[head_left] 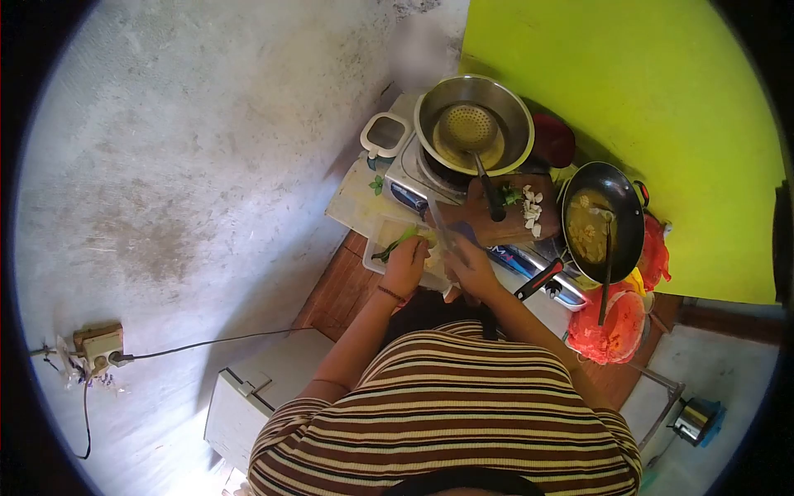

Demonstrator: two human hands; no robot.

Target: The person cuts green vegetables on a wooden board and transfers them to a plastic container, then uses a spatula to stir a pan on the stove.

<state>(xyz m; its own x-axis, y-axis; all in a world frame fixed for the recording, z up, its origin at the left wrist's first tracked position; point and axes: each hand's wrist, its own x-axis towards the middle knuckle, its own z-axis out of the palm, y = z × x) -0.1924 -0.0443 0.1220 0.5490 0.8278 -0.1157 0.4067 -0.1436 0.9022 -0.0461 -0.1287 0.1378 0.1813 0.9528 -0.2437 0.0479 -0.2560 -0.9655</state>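
Observation:
My left hand [405, 266] is closed over a clear plastic container [370, 258]. A green leafy vegetable [408, 235] with a darker leaf end sticks out beside its fingers, and the grip on it is partly hidden. My right hand [473, 269] is wrapped round a knife [438, 218], whose blade points up and away from me. The two hands are close together, the knife between them. Just beyond them, a brown wooden cutting board [484, 217] carries chopped white pieces [532, 211] and chopped greens [510, 195].
A large metal bowl [526, 124] with a perforated ladle [468, 128] sits on the stove [405, 195]. On the right is a black wok [582, 183] holding food in liquid and a spoon. Red plastic bags [608, 329] lie near its handle. A lidded container [387, 132] stands far left.

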